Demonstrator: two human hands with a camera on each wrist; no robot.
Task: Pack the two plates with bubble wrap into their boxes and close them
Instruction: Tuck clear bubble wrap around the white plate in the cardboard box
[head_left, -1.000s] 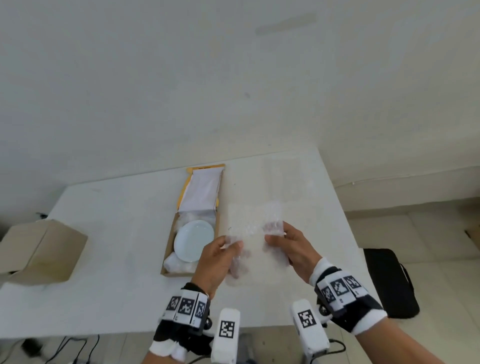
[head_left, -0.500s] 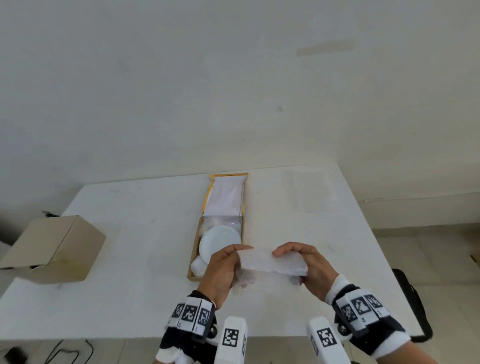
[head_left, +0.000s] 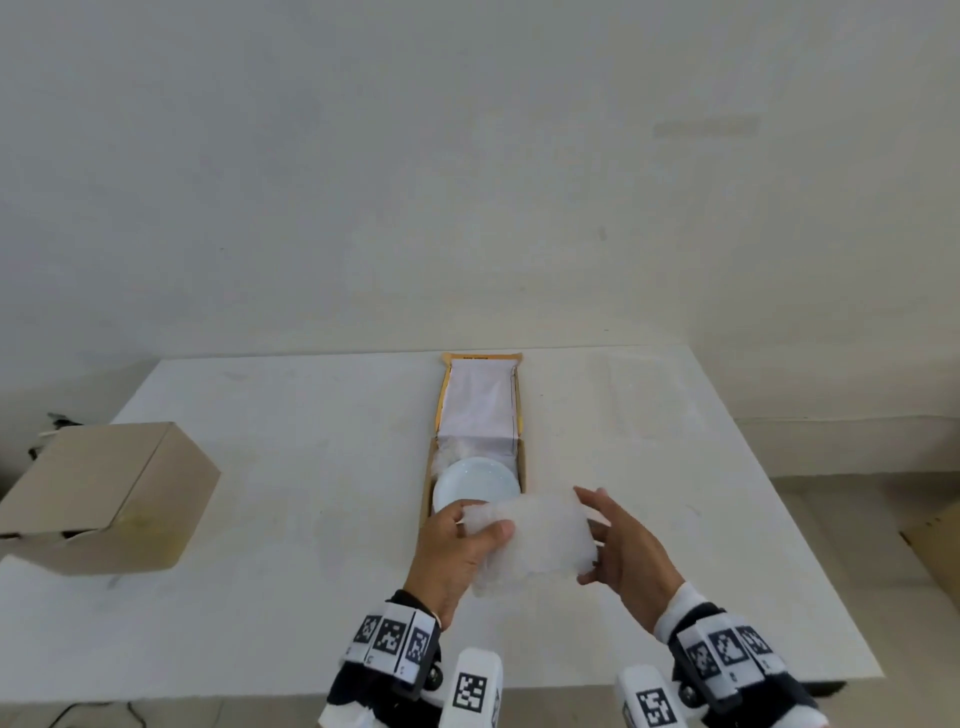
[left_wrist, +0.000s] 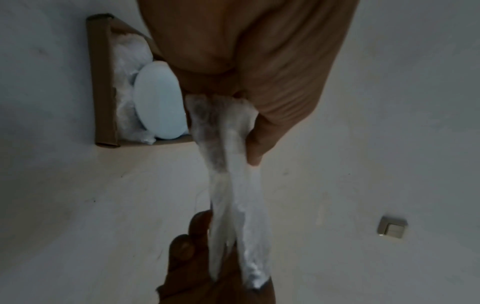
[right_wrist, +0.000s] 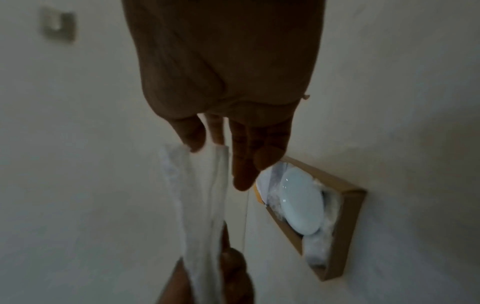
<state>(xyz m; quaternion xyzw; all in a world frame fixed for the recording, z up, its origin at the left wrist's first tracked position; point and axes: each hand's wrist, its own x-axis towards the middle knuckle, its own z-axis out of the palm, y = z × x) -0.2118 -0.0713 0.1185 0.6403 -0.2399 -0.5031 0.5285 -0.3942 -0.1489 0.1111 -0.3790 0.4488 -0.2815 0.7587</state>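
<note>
A folded white bubble wrap (head_left: 535, 540) hangs just above the table, held between both hands. My left hand (head_left: 483, 525) pinches its left end with the thumb on top. My right hand (head_left: 589, 540) holds its right edge between thumb and nearly straight fingers. Just beyond them lies a flat open cardboard box (head_left: 522, 467) holding a pale plate (head_left: 475, 486) bedded on more wrap; its white-lined lid (head_left: 478, 405) lies open away from me. The left wrist view shows the bubble wrap (left_wrist: 233, 185) stretched between the hands, with the plate (left_wrist: 158, 102) beside it. The plate (right_wrist: 301, 201) also shows in the right wrist view.
A closed brown cardboard box (head_left: 104, 499) stands at the table's left edge. A faint clear sheet (head_left: 644, 395) lies flat at the far right of the white table (head_left: 311, 597). Floor and a cardboard piece (head_left: 935, 551) lie beyond the right edge.
The flat sheet has been folded over into a thick pad between the hands. The hands with it now sit closer to the box's near end.
</note>
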